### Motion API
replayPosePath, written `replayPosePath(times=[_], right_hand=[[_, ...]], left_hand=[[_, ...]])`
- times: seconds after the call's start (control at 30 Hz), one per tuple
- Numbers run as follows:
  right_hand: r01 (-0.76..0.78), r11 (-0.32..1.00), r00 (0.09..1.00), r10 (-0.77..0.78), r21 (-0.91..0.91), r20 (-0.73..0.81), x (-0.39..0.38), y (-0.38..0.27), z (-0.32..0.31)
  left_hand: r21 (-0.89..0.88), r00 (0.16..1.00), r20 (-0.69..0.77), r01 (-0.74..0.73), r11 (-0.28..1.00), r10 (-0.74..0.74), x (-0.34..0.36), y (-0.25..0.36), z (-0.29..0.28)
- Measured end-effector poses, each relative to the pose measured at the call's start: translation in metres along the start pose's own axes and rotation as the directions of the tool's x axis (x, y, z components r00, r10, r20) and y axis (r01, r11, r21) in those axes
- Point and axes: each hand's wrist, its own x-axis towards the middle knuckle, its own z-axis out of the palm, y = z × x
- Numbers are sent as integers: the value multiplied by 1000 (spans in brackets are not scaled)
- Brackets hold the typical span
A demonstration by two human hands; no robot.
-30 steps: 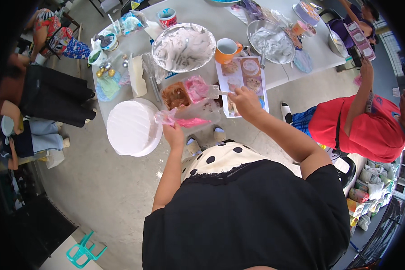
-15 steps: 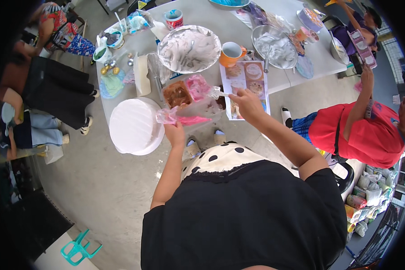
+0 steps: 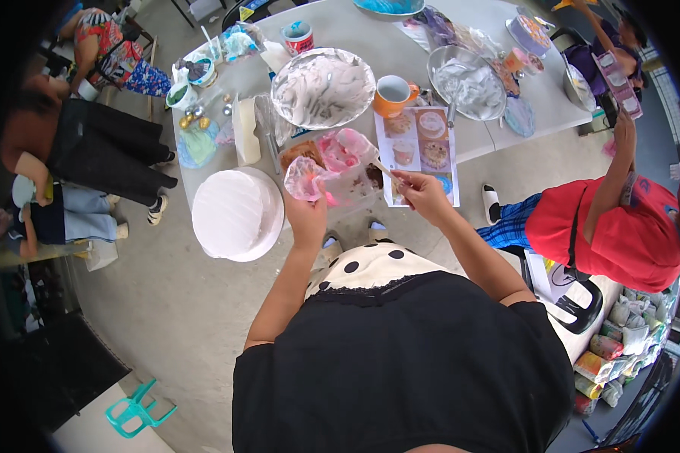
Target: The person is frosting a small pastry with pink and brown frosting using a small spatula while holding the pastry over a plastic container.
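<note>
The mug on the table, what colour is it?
The mug is orange outside and pale inside. It shows best in the head view.

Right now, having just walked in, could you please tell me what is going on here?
The person's left hand holds a clear plastic bag smeared with pink. The right hand holds a slim tool, its far end hard to make out. A round, white cake-like form stands to the left, and an orange mug stands beyond the hands.
</note>
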Motion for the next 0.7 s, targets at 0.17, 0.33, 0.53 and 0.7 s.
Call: replayPosePath(times=[0.17, 0.33, 0.53, 0.7], right_hand=[[10, 999, 1000, -9, 53, -22, 16, -20, 4], [166, 973, 986, -159, -161, 57, 86, -49, -3], [63, 951, 994, -33, -301, 104, 144, -99, 5], [222, 383, 893, -449, -897, 29, 128, -110, -2]], left_hand=[[-109, 986, 114, 137, 985, -125, 18, 32, -12], [-156, 991, 120, 84, 984, -66, 40, 60, -24], [-99, 956, 276, 130, 987, -99, 68, 78, -32], [44, 948, 306, 79, 996, -88, 86, 83, -31]])
